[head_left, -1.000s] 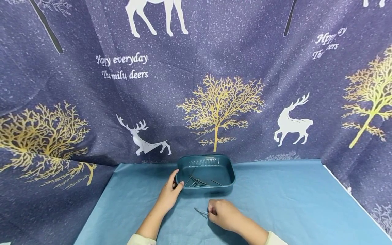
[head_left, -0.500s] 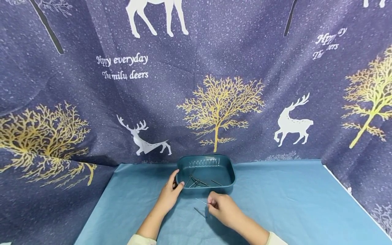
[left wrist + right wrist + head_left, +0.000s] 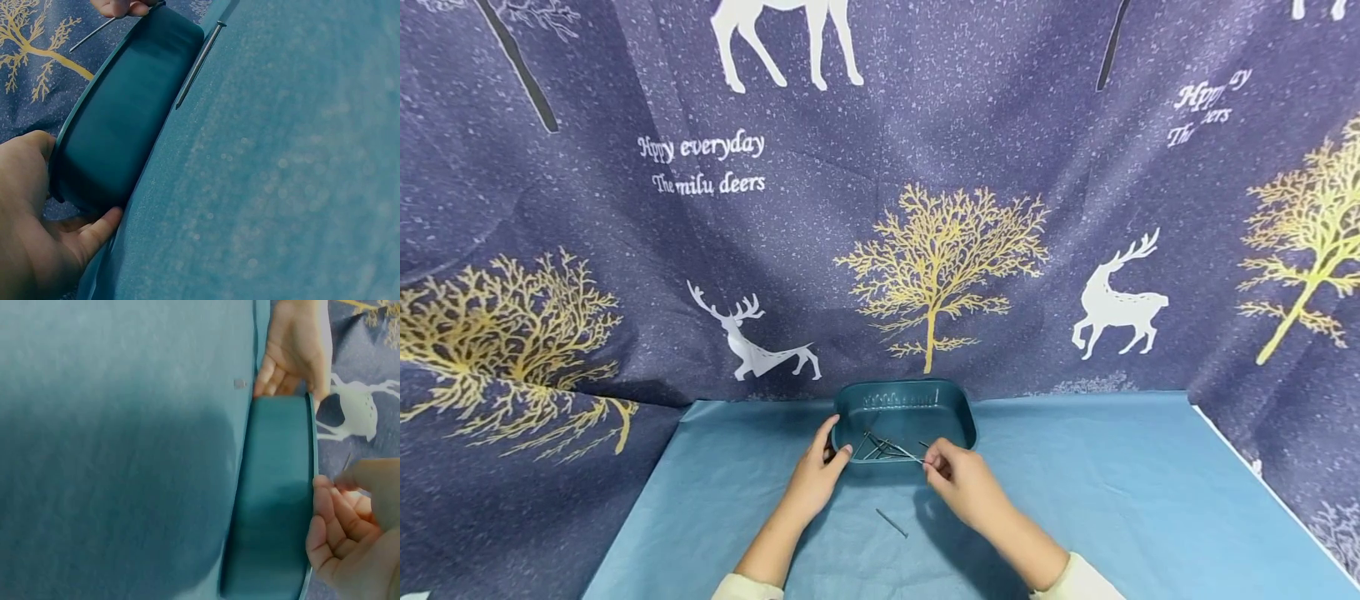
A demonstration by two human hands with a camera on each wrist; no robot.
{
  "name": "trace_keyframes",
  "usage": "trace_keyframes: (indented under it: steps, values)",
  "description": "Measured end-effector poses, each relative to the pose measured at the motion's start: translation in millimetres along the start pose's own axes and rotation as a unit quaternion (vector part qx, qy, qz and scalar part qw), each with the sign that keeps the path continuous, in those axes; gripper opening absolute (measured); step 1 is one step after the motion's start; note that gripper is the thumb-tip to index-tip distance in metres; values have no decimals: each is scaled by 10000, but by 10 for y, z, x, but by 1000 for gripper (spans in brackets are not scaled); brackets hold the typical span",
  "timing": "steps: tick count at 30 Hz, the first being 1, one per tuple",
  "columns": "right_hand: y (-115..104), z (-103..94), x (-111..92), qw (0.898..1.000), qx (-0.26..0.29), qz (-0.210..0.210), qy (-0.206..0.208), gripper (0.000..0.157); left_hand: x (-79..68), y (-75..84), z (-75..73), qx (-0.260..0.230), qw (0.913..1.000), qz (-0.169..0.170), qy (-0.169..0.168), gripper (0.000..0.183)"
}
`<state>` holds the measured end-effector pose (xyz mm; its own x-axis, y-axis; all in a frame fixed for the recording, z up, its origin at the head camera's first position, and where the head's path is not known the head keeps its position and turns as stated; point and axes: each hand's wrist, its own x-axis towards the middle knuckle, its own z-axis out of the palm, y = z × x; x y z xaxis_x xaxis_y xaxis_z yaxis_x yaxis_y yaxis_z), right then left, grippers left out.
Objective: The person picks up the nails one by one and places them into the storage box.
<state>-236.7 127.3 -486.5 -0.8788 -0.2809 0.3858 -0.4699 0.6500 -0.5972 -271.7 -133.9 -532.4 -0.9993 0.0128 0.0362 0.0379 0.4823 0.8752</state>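
Observation:
A dark teal plastic tray [image 3: 951,421] stands at the back of the table, with several nails [image 3: 874,450] lying loose inside. My left hand [image 3: 811,482] grips its left end; in the left wrist view the thumb and fingers hold the tray's end wall [image 3: 119,119]. Over the near right rim, my right hand [image 3: 968,490] pinches a long thin nail [image 3: 910,453] by one end, its other end pointing left over the tray. One more nail [image 3: 891,522] lies on the cloth in front of the tray, also visible in the left wrist view [image 3: 200,65].
A blue cloth [image 3: 1090,483] covers the table. Right behind the tray hangs a dark blue curtain [image 3: 880,333] printed with deer and golden trees.
My right hand has lifted one nail from beside the other on the cloth and carried it up and forward to the tray's rim. The left hand and tray have stayed put.

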Motion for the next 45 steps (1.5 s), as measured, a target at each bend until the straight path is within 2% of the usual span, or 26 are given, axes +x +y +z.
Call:
trace_keyframes:
  steps: [13, 20, 24, 26, 30, 32, 40, 45]
  values:
    - [131, -125, 129, 9962, -322, 517, 630, 17, -13, -14, 6, -88, 10000, 27, -37, 62]
    - [199, -178, 181, 9951, -520, 673, 498, 10, -11, -3, -1, -63, 10000, 0, -41, 62]
    - [216, -178, 194, 9942, -610, 669, 586, 7, -15, 7, -1, -49, 10000, 40, -48, 63]
    - [224, -167, 196, 9932, -723, 639, 651, 15, -16, 12, 0, -52, 10000, 29, -47, 64]
    - [231, -151, 179, 9918, -945, 468, 723, 46, -12, 9, 0, -40, 10000, 9, -39, 64]
    - [231, -146, 163, 9920, -956, 424, 712, 53, -8, 5, -1, -42, 10000, 23, -31, 63]
    - [178, -141, 115, 9940, -815, 445, 573, 52, 0, -4, 1, -56, 10000, -37, -43, 63]
    - [156, -116, 95, 9941, -791, 347, 655, 48, 5, -11, 7, -23, 10000, -15, -20, 62]
